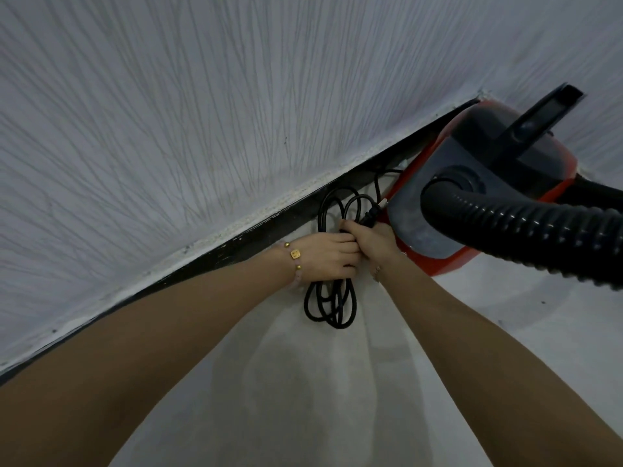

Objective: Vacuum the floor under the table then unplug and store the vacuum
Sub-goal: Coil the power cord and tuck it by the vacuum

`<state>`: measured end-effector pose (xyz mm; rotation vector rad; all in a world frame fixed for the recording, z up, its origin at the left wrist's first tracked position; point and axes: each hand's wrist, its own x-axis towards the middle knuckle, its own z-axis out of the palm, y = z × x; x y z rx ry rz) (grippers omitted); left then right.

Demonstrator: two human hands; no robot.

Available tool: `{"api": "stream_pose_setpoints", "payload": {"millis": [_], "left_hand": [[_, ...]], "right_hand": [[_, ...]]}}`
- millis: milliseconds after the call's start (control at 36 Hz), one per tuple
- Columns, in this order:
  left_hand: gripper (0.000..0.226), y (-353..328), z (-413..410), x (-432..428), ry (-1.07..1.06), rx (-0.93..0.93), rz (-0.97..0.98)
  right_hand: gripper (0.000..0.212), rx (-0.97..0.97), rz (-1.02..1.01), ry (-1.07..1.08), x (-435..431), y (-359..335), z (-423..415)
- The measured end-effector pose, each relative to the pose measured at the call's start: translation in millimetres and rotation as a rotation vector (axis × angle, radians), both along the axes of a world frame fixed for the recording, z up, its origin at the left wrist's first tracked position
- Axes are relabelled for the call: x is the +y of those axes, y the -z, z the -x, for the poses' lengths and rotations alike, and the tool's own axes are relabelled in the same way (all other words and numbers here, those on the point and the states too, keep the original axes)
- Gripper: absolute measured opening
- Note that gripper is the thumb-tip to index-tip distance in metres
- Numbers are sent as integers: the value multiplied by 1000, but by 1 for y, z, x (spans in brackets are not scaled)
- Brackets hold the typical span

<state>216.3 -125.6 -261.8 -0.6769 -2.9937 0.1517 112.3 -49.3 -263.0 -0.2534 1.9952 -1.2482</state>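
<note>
A red and dark grey canister vacuum point(478, 170) sits on the floor in the corner where two walls meet, its black ribbed hose point(526, 230) running off to the right. The black power cord point(332, 298) is gathered into loops. My left hand point(327, 261) grips the middle of the bundle, with loops sticking out above and below it. My right hand point(374, 241) is closed on the cord near the plug point(372, 214), right beside the vacuum's front. One strand runs from the bundle up toward the vacuum's back.
A white textured wall point(202, 112) fills the upper left, with a dark skirting strip point(236, 237) along its base. The pale floor point(303, 382) stretches toward me between my forearms. My left wrist wears a bracelet point(296, 256).
</note>
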Motion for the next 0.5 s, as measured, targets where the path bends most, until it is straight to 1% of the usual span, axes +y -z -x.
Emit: {"api": "stream_pose_setpoints", "payload": {"millis": [28,56,83,111,194,222,250,278,333,361,389,417,444,472,500], "left_hand": [[10,-1,-1,-3,37,-3,-1],[13,1,-6,-4,37,46,39],[17,3,-10,-6,26,126,36],[22,3,-17,-5,-17,142,34],[29,6,-38,-2,-163,304,-79],[32,9,-45,-2,-225,355,-164],[34,11,-51,0,-348,377,-284],[37,13,-55,4,-522,353,-441],[36,12,-56,14,-888,305,-851],[34,11,-52,19,-1038,278,-1038],[34,11,-47,22,-1143,216,-1185],[39,12,-41,24,-1199,116,-1318],[49,12,-35,26,-1201,1,-1439],[61,11,-29,27,-1180,-99,-1537],[72,10,-23,30,-1166,-168,-1578]], "right_hand": [[21,-1,12,3,-1,1,0],[20,-5,25,3,-1,2,0],[19,-11,34,-1,0,3,0],[18,-19,36,-7,1,4,1],[20,-47,50,-38,4,7,4],[18,-57,59,-40,5,7,5],[16,-66,64,-40,6,8,5],[14,-72,66,-38,6,8,5],[11,-78,59,-27,6,7,3],[11,-76,55,-22,6,6,3],[11,-74,52,-21,7,5,2],[12,-75,53,-23,7,4,1],[14,-84,64,-22,7,4,1],[17,-100,81,-17,8,3,1],[18,-120,101,-7,8,3,1]]}}
